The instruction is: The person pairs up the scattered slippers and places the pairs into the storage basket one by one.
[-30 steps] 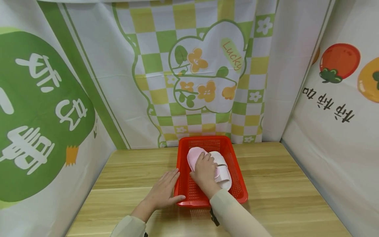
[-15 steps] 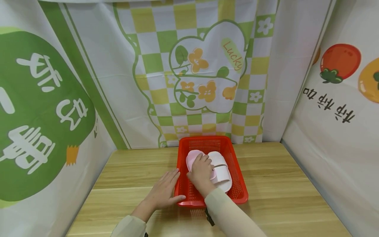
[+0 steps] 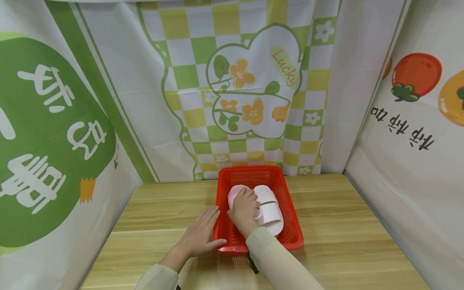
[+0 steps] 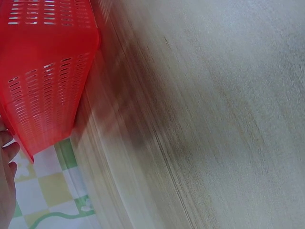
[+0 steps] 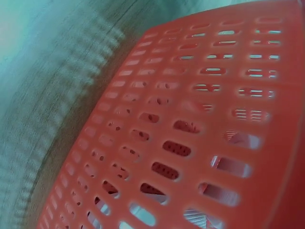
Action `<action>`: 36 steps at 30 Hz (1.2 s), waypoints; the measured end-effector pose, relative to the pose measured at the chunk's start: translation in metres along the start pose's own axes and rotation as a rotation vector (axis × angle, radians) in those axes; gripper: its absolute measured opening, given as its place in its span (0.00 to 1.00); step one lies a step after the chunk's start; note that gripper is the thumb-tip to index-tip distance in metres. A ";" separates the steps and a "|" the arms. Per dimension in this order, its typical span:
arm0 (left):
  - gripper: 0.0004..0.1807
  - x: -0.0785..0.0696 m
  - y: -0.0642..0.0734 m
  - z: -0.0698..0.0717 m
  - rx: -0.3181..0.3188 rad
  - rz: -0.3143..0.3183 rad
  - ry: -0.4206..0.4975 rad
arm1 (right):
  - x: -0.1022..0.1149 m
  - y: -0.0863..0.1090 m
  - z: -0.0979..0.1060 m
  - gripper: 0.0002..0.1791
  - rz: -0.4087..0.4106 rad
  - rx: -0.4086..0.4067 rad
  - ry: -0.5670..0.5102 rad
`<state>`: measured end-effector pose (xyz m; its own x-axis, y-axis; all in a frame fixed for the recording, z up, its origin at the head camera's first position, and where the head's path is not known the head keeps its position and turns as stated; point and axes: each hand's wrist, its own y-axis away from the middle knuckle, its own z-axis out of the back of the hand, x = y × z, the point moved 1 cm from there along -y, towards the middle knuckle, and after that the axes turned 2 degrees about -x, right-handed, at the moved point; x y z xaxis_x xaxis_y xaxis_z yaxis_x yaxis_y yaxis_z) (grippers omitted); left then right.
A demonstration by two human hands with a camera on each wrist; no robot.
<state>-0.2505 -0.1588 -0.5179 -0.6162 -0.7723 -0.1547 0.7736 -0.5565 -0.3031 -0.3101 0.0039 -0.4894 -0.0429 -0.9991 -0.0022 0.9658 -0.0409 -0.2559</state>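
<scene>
A red plastic basket (image 3: 232, 249) stands against the back cloth in the head view. Inside it a white slipper (image 3: 272, 212) lies on the right, its strap upward. Beside it on the left is a pink slipper (image 3: 235, 193), partly hidden under my right hand (image 3: 245, 209), which grips it with bent fingers. My left hand (image 3: 199, 233) rests along the basket's left rim, fingers nearly straight and thumb by the front corner. Only the left hand's fingers (image 4: 8, 150) show at the rim in the left wrist view. Slotted basket wall (image 5: 190, 95) fills most of the right wrist view.
The basket stands on a wood-grain table (image 3: 337, 225). Printed cloth walls enclose it: a checked panel (image 3: 203, 108) behind, a green-printed cloth (image 3: 43, 133) at left, and a tomato-printed cloth (image 3: 417, 173) at right.
My right hand and the pink slipper have shifted left and slightly toward me inside the basket. More of the white slipper now shows. The left hand stays at the rim.
</scene>
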 end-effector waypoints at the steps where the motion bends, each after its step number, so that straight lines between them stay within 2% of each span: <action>1: 0.50 0.000 0.000 0.000 0.010 0.007 -0.001 | 0.000 0.000 0.000 0.55 -0.003 -0.006 -0.003; 7: 0.51 -0.001 0.000 0.001 0.023 0.018 0.005 | 0.004 -0.001 -0.002 0.55 -0.032 -0.020 -0.004; 21: 0.50 0.000 0.001 -0.001 -0.002 -0.006 -0.016 | 0.008 0.002 -0.008 0.55 -0.060 0.041 0.021; 26: 0.50 0.001 0.001 -0.001 -0.020 -0.019 -0.013 | 0.009 0.003 -0.007 0.56 -0.055 0.079 0.029; 36: 0.49 -0.001 0.001 0.000 -0.016 -0.019 -0.014 | 0.008 0.006 -0.007 0.53 -0.029 0.074 0.056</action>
<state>-0.2493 -0.1592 -0.5178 -0.6287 -0.7657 -0.1357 0.7592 -0.5665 -0.3206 -0.3070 -0.0045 -0.4979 -0.0832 -0.9953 -0.0504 0.9802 -0.0726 -0.1841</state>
